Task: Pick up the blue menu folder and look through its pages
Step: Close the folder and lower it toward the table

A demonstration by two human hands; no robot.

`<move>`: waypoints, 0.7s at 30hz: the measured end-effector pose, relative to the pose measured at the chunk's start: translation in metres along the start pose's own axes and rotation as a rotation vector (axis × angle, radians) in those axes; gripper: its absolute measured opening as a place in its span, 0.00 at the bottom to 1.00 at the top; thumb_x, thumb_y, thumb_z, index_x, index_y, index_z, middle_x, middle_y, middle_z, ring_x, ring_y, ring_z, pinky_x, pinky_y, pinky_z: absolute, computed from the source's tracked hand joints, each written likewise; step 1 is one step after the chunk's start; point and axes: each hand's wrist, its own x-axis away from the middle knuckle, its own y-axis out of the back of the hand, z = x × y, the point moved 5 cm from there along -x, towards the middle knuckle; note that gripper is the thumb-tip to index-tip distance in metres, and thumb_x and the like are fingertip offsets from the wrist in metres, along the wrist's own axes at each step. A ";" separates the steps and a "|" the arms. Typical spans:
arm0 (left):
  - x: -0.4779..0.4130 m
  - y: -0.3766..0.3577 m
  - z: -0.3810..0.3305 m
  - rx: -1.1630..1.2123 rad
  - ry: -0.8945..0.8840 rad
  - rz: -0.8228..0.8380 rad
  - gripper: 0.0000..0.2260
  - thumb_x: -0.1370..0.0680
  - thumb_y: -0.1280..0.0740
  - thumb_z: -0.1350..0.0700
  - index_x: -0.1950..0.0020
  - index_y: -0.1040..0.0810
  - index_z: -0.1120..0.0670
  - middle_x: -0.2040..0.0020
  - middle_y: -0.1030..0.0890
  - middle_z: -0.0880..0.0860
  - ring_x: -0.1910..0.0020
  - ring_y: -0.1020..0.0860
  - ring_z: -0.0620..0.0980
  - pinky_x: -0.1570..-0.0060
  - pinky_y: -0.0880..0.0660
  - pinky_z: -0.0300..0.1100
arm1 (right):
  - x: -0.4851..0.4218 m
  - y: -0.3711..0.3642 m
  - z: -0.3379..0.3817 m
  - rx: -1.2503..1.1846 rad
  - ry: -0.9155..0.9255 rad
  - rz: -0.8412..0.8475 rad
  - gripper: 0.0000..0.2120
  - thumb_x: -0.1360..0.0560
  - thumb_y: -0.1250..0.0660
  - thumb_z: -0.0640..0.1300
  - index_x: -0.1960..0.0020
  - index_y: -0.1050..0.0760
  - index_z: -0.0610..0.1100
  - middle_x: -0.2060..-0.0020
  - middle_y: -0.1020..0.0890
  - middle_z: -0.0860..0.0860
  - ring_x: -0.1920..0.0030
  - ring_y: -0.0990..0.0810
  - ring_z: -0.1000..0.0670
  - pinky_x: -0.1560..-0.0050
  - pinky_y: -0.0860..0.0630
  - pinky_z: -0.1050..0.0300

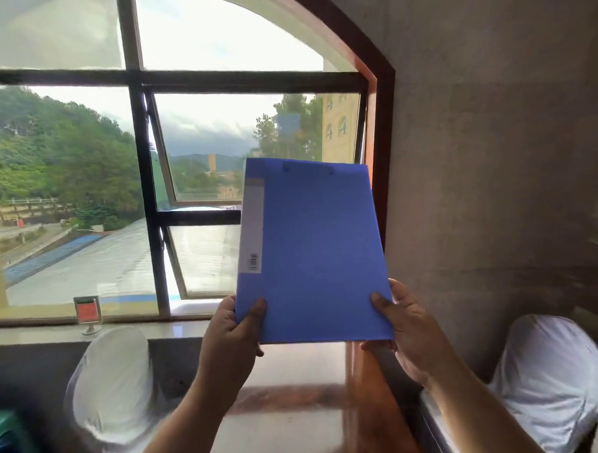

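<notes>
The blue menu folder (315,249) is held upright in the air in front of the window, closed, its cover facing me and a grey spine label with a barcode down its left side. My left hand (232,335) grips its bottom left corner, thumb on the cover. At the bottom right corner my right hand (403,334) holds on, thumb on the front as well. The folder's pages are hidden.
A glossy brown table (298,397) lies below my arms. Chairs with white covers stand at its left (116,381) and right (551,379). A small red sign holder (88,312) stands on the window sill. A grey wall rises on the right.
</notes>
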 end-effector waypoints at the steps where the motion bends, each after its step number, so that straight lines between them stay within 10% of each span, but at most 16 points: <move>1: 0.004 -0.002 0.012 0.017 0.046 0.044 0.14 0.21 0.28 0.46 0.46 0.20 0.57 0.59 0.13 0.51 0.69 0.21 0.45 0.71 0.23 0.42 | 0.001 0.006 -0.009 -0.005 -0.010 -0.013 0.19 0.23 0.28 0.46 0.33 0.20 0.48 0.41 0.11 0.42 0.51 0.09 0.41 0.65 0.13 0.48; 7: 0.064 -0.004 0.143 0.044 0.440 0.216 0.17 0.25 0.26 0.49 0.43 0.16 0.59 0.47 0.10 0.58 0.48 0.12 0.58 0.50 0.16 0.51 | 0.066 0.056 -0.129 -0.070 -0.274 0.028 0.13 0.20 0.28 0.41 0.36 0.18 0.48 0.37 0.12 0.40 0.40 0.11 0.39 0.45 0.14 0.45; 13: 0.222 0.017 0.331 -0.508 0.797 0.397 0.07 0.21 0.25 0.53 0.47 0.14 0.55 0.52 0.11 0.52 0.49 0.13 0.53 0.47 0.16 0.52 | 0.231 0.126 -0.324 0.334 -0.752 -0.082 0.12 0.15 0.36 0.31 0.40 0.20 0.45 0.42 0.10 0.41 0.49 0.09 0.47 0.50 0.13 0.49; 21: 0.405 0.031 0.439 -0.832 1.031 0.689 0.13 0.26 0.24 0.41 0.54 0.21 0.48 0.55 0.15 0.46 0.55 0.17 0.47 0.57 0.22 0.47 | 0.396 0.172 -0.433 0.905 -1.150 0.134 0.05 0.18 0.31 0.49 0.42 0.22 0.52 0.44 0.13 0.52 0.48 0.15 0.50 0.46 0.16 0.43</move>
